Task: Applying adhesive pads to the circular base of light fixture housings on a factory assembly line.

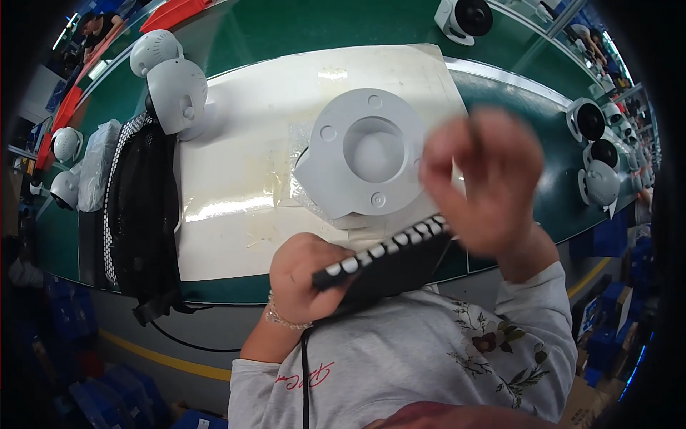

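My left hand (304, 275) grips one end of a black strap with white squares (386, 250), held near my chest. My right hand (486, 179) is raised and blurred over the strap's other end, fingers curled; whether it touches the strap I cannot tell. Just beyond the hands a round grey plastic base with a central well (368, 154) lies on a white mat (243, 143), over a clear plastic bag.
A white dome-shaped camera body (177, 89) stands at the mat's left corner, another (153, 48) behind it. A black mesh bag (139, 207) lies left of the mat. More camera units (593, 154) line the green bench (514, 93) on the right. Blue crates sit on the floor.
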The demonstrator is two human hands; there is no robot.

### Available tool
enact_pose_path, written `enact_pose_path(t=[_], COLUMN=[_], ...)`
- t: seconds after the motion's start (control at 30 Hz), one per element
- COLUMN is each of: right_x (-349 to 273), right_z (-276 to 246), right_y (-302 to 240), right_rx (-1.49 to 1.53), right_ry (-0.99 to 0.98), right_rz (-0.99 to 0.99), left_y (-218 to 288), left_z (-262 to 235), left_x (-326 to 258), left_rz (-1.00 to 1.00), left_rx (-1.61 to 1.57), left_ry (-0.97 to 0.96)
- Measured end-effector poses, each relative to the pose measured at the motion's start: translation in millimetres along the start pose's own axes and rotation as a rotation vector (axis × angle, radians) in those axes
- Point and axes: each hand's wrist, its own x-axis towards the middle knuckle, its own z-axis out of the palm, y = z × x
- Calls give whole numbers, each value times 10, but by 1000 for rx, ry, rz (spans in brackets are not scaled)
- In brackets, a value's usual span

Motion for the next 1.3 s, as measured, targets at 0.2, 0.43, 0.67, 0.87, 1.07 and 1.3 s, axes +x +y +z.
enact_pose_path(t=[0.2,0.43,0.67,0.87,1.07,1.3], right_x=[358,475,426,533,549,550], right_z=[-52,-116,-238,-120,75,93], right_y=[349,187,157,79,167,142], right_rx=[245,80,-458,-362,137,51], right_ry=[30,-152,-465,-225,-302,-351], right_rz=[306,444,-180,-30,375,404], left_y=[-111,-152,-105,-151,-99,-80], left_z=[97,104,102,123,116,109], left_x=[-47,-12,-23,-34,-32,-7], left_rz=[164,215,141,169,116,123], left_rx=[41,76,95,109,117,102], left_ry=[77,19,-14,16,-12,1])
